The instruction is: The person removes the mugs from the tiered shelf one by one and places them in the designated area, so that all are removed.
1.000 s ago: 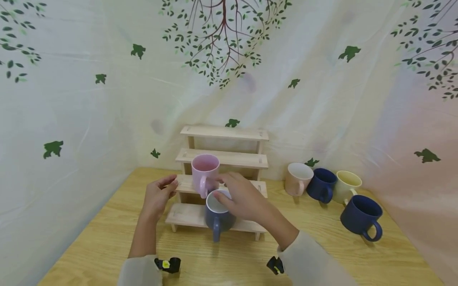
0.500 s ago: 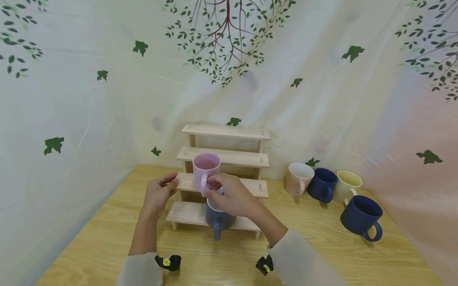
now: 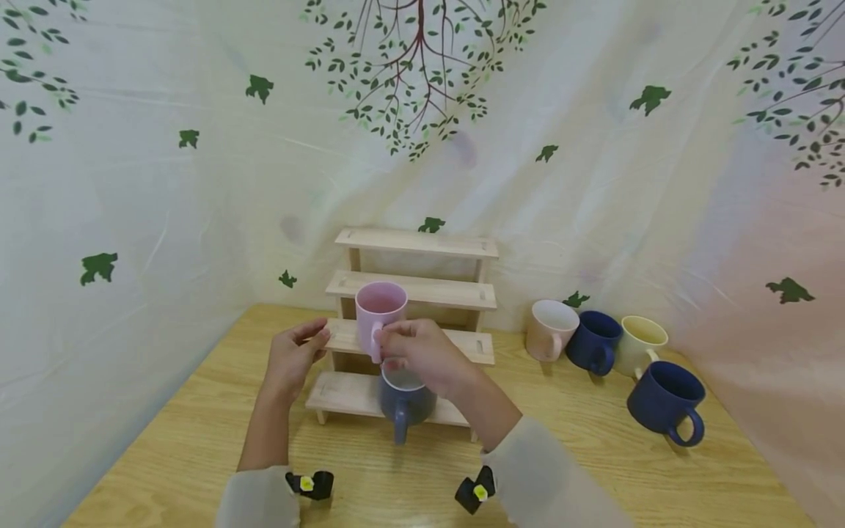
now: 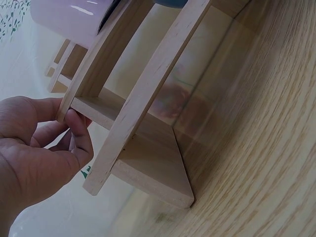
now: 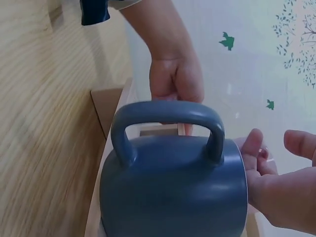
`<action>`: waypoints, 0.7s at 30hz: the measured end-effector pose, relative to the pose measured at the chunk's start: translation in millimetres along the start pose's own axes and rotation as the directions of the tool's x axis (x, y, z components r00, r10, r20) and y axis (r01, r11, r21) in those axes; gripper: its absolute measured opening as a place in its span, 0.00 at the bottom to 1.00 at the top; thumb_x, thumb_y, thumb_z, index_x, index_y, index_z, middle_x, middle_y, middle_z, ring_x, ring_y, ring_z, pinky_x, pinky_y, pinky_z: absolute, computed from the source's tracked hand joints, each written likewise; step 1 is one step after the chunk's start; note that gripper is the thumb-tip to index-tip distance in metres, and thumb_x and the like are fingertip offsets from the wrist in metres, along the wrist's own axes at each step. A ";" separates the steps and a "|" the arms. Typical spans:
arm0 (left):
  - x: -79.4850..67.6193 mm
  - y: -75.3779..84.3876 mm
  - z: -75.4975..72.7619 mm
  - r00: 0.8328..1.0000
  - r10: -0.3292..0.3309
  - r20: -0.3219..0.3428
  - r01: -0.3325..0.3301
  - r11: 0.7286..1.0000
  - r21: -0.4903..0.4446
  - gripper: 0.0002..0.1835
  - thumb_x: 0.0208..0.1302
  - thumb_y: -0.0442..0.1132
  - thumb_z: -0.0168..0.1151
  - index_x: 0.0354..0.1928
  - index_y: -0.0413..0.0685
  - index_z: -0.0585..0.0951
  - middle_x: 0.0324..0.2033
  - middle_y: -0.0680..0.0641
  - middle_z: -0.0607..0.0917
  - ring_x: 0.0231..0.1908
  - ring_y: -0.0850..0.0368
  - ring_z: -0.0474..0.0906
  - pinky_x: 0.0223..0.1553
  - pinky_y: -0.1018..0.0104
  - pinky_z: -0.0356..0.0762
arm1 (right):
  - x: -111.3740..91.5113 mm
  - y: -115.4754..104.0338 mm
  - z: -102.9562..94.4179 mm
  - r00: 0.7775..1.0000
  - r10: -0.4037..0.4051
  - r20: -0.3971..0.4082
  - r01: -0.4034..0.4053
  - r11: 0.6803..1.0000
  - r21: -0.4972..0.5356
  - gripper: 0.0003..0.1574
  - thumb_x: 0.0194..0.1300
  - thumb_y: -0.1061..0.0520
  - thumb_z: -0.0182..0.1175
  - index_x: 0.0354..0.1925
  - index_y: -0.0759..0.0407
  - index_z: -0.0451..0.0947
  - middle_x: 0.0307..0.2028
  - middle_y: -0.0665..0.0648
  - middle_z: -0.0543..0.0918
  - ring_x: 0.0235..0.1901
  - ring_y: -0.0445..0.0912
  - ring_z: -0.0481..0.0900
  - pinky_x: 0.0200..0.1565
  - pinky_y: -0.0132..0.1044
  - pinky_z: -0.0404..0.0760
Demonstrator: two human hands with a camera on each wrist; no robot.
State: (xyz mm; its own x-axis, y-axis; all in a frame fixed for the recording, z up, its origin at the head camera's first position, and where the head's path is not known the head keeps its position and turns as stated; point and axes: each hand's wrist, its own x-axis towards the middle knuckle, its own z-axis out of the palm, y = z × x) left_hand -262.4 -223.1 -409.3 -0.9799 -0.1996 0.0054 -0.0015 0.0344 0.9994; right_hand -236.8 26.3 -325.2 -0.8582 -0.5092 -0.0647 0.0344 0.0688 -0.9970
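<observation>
My left hand (image 3: 295,359) pinches the left end of a shelf board on a four-step wooden rack (image 3: 350,396), thumb and fingers on its edge in the left wrist view. A pink mug (image 3: 370,315) stands upright on the second board from the bottom, handle toward me. At that handle the fingertips of my right hand (image 3: 436,359) are curled and pinch it. Below, a grey-blue mug (image 3: 399,403) with a pale inside stands on the lowest board, its rim partly behind my right hand. Its handle and side fill much of the right wrist view (image 5: 173,187).
To the right on the wooden table (image 3: 198,440) are a pale peach mug (image 3: 544,341), a dark blue mug (image 3: 587,348), a yellow mug (image 3: 634,356) and, nearer, another dark blue mug (image 3: 660,403). A leaf-printed cloth (image 3: 475,191) hangs behind the rack.
My right hand has moved from above the grey-blue mug to the pink mug's handle, and its forearm has shifted left. The left hand keeps its hold on the rack.
</observation>
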 end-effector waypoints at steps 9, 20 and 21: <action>0.2 -1.2 -0.1 1.000 0.000 0.014 0.000 1.000 -0.004 0.23 0.76 0.36 0.59 0.69 0.37 0.75 0.65 0.39 0.75 0.46 0.64 0.78 0.45 0.76 0.81 | 4.5 -0.5 12.8 0.993 0.113 -0.028 -0.096 0.932 0.349 0.23 0.75 0.64 0.58 0.62 0.78 0.72 0.63 0.75 0.74 0.52 0.56 0.82 0.56 0.42 0.83; -1.5 1.2 1.3 1.000 0.009 0.001 -0.009 1.000 -0.006 0.22 0.77 0.36 0.58 0.68 0.36 0.75 0.65 0.39 0.75 0.46 0.63 0.77 0.46 0.76 0.80 | 15.5 3.6 25.0 0.987 0.103 -0.121 -0.051 0.929 0.367 0.13 0.76 0.63 0.58 0.46 0.77 0.79 0.50 0.70 0.81 0.39 0.51 0.81 0.42 0.34 0.85; -1.5 1.3 1.3 1.000 0.008 -0.002 -0.009 1.000 -0.005 0.22 0.77 0.36 0.58 0.68 0.36 0.75 0.65 0.39 0.75 0.45 0.64 0.78 0.46 0.76 0.81 | 16.3 3.5 26.1 0.987 0.096 -0.127 -0.043 0.929 0.369 0.11 0.76 0.63 0.58 0.42 0.75 0.79 0.46 0.68 0.82 0.39 0.50 0.81 0.40 0.34 0.85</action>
State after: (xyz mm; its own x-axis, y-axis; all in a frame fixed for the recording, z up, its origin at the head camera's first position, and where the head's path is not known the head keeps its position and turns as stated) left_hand -261.1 -221.5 -408.1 -0.9795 -0.2008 0.0139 0.0079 0.0308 0.9995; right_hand -237.3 -4.1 -330.8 -0.9089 -0.3873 -0.1543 0.2575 -0.2306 -0.9384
